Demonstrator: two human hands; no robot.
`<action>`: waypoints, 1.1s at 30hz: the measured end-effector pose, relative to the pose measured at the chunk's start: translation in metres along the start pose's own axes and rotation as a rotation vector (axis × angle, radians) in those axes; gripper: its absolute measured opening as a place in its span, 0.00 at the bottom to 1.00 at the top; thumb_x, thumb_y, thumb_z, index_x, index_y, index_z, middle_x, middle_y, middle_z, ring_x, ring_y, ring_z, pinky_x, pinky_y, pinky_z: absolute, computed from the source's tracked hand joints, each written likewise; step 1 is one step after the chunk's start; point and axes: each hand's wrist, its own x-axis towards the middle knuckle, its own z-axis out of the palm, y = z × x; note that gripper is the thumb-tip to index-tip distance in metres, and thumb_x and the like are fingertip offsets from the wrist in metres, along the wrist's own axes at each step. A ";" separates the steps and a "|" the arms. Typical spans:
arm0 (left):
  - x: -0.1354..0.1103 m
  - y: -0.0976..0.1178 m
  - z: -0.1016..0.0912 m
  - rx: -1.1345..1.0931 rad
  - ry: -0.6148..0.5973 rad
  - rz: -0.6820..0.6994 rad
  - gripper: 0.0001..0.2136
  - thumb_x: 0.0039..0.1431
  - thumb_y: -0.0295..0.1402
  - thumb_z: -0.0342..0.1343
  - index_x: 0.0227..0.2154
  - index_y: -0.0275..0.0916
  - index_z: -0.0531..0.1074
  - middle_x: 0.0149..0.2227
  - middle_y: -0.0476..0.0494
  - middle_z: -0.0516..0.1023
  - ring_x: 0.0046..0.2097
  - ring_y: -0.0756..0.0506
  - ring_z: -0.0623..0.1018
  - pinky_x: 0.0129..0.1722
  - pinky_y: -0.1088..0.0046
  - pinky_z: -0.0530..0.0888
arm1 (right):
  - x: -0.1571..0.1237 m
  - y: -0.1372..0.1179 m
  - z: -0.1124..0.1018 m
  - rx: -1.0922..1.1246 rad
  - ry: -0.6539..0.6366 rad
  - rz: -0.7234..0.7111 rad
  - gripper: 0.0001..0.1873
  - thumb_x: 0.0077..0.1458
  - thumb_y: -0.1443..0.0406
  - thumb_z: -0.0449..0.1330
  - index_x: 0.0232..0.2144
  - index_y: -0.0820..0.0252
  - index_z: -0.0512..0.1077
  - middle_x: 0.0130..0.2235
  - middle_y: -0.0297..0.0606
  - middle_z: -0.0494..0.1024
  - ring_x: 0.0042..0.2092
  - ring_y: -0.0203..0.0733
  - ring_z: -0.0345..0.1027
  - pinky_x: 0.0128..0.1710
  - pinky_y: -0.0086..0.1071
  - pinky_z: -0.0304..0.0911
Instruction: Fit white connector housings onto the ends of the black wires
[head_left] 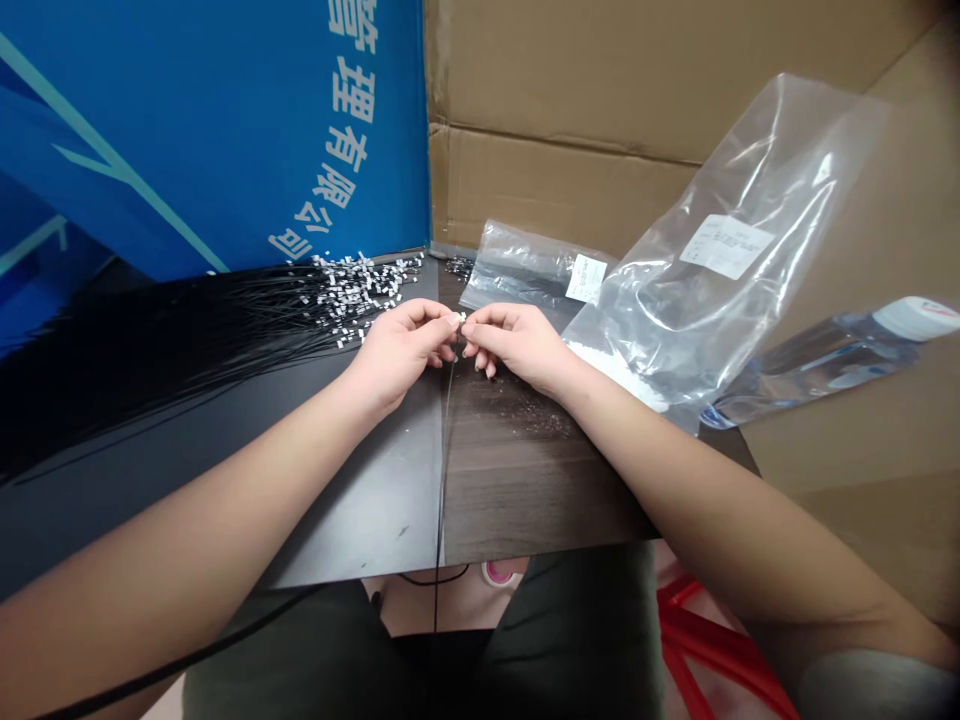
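My left hand [405, 352] is closed in a pinch, its thumb and forefinger at a tiny white connector [460, 318]. From the other side, the fingertips of my right hand [517, 345] are pinched at the same connector. A thin black wire [441, 480] hangs from between the hands, across the table and over its front edge. The fingertips hide most of the connector and where the wire meets it. Left of my left hand lies a big bundle of black wires [187, 320] with many white connectors [356, 290] at their ends.
Beyond my right hand lie a small clear bag [525, 265] and a large clear bag [697, 290] with white pieces [619, 375] at its mouth. A water bottle [832, 360] lies at the right. Blue board [225, 130] and cardboard [570, 80] wall off the table [540, 490].
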 end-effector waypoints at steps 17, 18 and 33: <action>-0.001 -0.001 0.001 -0.005 -0.013 0.026 0.10 0.56 0.37 0.72 0.32 0.38 0.79 0.28 0.48 0.80 0.28 0.52 0.76 0.29 0.75 0.71 | -0.001 -0.001 0.004 -0.003 0.023 0.008 0.08 0.65 0.70 0.65 0.31 0.61 0.75 0.26 0.32 0.79 0.23 0.30 0.69 0.19 0.23 0.66; -0.001 -0.001 0.001 -0.005 -0.012 0.032 0.10 0.56 0.37 0.72 0.32 0.38 0.79 0.28 0.48 0.80 0.28 0.51 0.76 0.29 0.75 0.71 | -0.002 -0.001 0.004 -0.005 0.028 0.013 0.09 0.64 0.70 0.66 0.30 0.61 0.75 0.26 0.32 0.79 0.23 0.30 0.69 0.19 0.23 0.66; -0.001 0.010 -0.011 0.436 -0.096 0.196 0.14 0.64 0.45 0.66 0.40 0.38 0.82 0.37 0.44 0.85 0.35 0.47 0.81 0.39 0.70 0.75 | -0.004 -0.004 -0.008 -0.338 0.003 -0.081 0.03 0.55 0.70 0.65 0.30 0.58 0.75 0.26 0.33 0.76 0.26 0.34 0.68 0.23 0.29 0.61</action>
